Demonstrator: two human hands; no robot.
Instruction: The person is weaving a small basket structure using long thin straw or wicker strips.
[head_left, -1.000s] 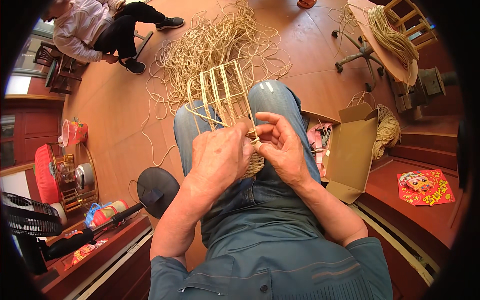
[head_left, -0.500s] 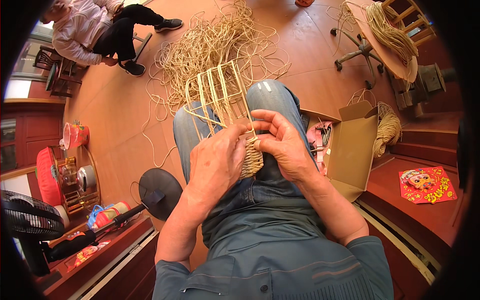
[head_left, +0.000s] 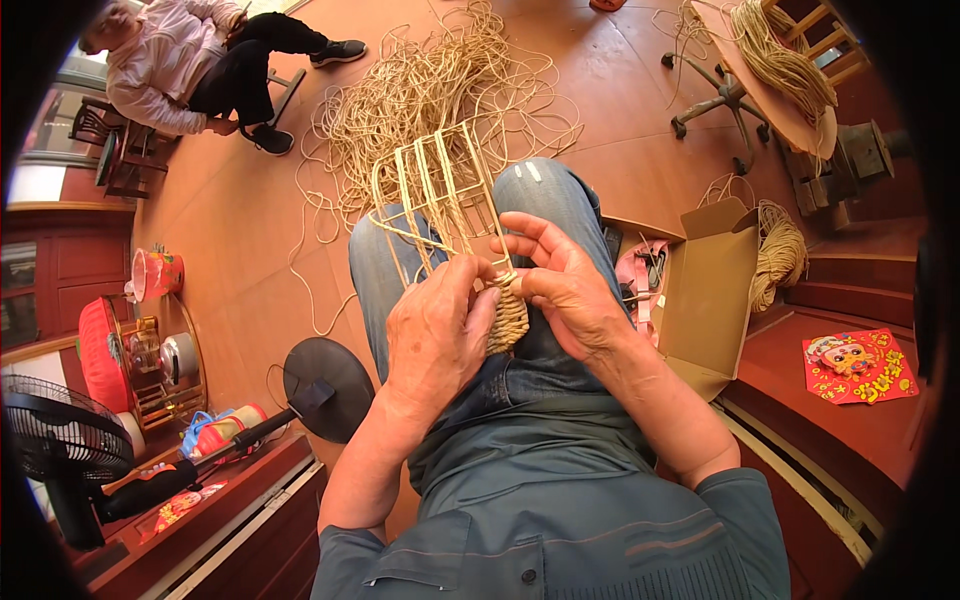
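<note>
A partly woven frame (head_left: 462, 190) of thin rods and pale straw-coloured cord rests over my lap, tilted away from me. Several cords run lengthwise along its open far half, and its near end is a tightly woven band (head_left: 512, 322). My left hand (head_left: 437, 325) is closed at the left of this band, thumb and forefinger pinched together against it. On the opposite side, my right hand (head_left: 565, 298) presses its thumb on the band's upper edge beside the rod, while its other fingers curve loosely past the frame. Whatever fine strand lies between the fingertips is hidden.
A large tangle of cord (head_left: 420, 110) covers the floor ahead. Far left, another person (head_left: 180, 70) sits. An open cardboard box (head_left: 705, 290) stands by my right leg, near a cord coil (head_left: 778, 255). A black fan (head_left: 65, 430) and a round stand base (head_left: 328, 385) are at left.
Both hands stay at the woven band. The fingers of my right hand have shifted and loosened slightly, and my left hand has turned a little, its thumb now lying along the band.
</note>
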